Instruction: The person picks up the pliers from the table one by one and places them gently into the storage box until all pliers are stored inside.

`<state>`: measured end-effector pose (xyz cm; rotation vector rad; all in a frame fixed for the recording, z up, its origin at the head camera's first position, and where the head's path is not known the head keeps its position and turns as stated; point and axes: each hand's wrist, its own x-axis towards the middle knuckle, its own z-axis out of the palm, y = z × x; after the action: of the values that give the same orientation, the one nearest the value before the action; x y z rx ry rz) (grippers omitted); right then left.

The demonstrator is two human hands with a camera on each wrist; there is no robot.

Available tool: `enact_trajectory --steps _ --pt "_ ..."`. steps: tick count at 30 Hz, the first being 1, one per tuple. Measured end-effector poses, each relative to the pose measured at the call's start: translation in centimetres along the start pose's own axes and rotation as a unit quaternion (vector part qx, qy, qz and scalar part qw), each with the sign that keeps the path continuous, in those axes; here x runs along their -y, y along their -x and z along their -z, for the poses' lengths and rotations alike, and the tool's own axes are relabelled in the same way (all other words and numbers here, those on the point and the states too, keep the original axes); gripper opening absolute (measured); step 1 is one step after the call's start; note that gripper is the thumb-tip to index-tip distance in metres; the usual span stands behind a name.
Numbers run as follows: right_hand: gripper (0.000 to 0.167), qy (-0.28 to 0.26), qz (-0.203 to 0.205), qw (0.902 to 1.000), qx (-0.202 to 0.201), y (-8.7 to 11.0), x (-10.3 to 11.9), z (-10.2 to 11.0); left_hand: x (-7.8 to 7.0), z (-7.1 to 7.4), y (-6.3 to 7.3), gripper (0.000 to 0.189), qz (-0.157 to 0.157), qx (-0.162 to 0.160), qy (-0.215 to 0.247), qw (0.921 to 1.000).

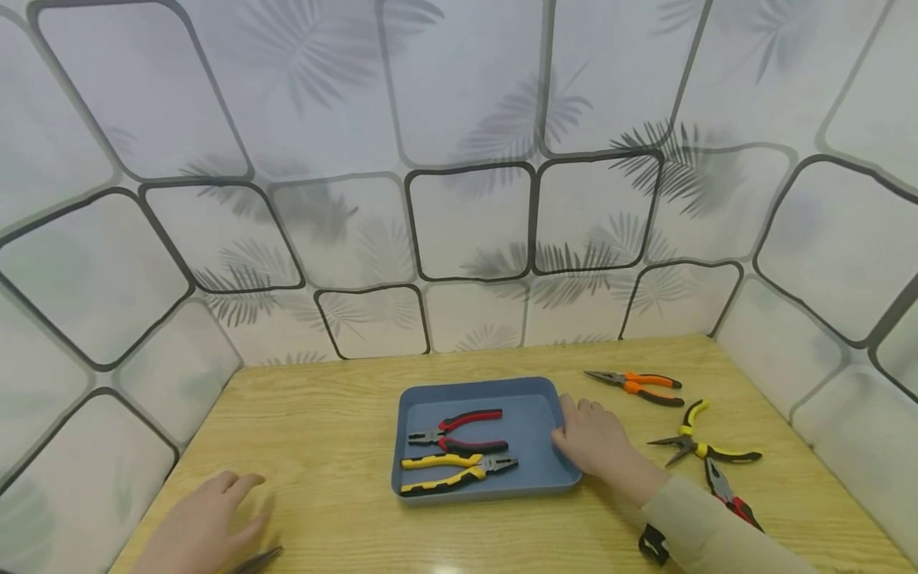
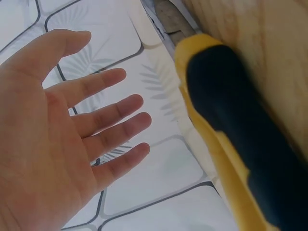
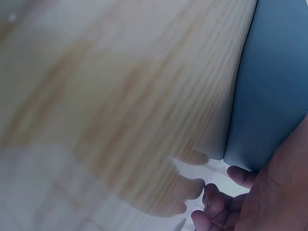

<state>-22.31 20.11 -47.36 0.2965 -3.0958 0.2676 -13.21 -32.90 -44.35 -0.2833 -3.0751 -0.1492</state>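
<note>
The left hand [image 1: 204, 522] hangs empty over the table [image 1: 337, 430], fingers spread wide and thumb apart, near yellow-and-black pliers [image 2: 226, 82] that it does not touch; in the head view only dark metal tips show beside it, aimed away and to the right. The right hand [image 1: 595, 438] grips the right wall of the blue tray [image 1: 534, 426], fingers curled. The step in hand seems to be steadying or adjusting the tray, so the next move calls for a level hold that keeps its contents from sliding. The tray's long axis runs left to right. Inside, red-and-black combination pliers [image 1: 441, 433] point left and yellow-and-black combination pliers [image 1: 476, 464] point right, both roughly along that axis. Beyond the right hand, orange-and-black needle-nose pliers [image 1: 631, 383] and yellow-and-black needle-nose pliers [image 1: 686, 441] point left, the latter with parted jaws; red-handled pliers [image 1: 723, 486] near the sleeve [image 1: 703, 518] point away from the person.
</note>
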Motion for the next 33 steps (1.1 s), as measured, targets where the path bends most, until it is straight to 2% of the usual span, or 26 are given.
enact_trajectory --steps 8,12,14,20,33 --pt "0.049 -0.001 -0.005 1.0 0.007 -0.2 0.0 0.1 1.3 0.1 0.2 0.048 0.027 0.042 0.011 0.9987" --pt "0.048 -0.001 -0.008 0.9999 0.01 -0.2 0.1 0.2 2.1 0.0 0.3 0.052 0.04 0.081 0.023 0.9957" --pt "0.046 -0.001 -0.007 0.9999 0.011 -0.2 0.2 0.3 2.4 0.0 0.4 0.053 0.045 0.089 0.029 0.9946" --pt "0.045 -0.002 -0.005 0.9999 0.011 -0.1 0.2 0.4 3.2 -0.4 1.0 0.052 0.05 0.086 0.027 0.9947" --pt "0.051 -0.001 -0.005 0.9999 0.01 -0.4 -0.1 0.3 4.8 -1.6 1.9 0.053 0.06 0.106 0.022 0.9923"
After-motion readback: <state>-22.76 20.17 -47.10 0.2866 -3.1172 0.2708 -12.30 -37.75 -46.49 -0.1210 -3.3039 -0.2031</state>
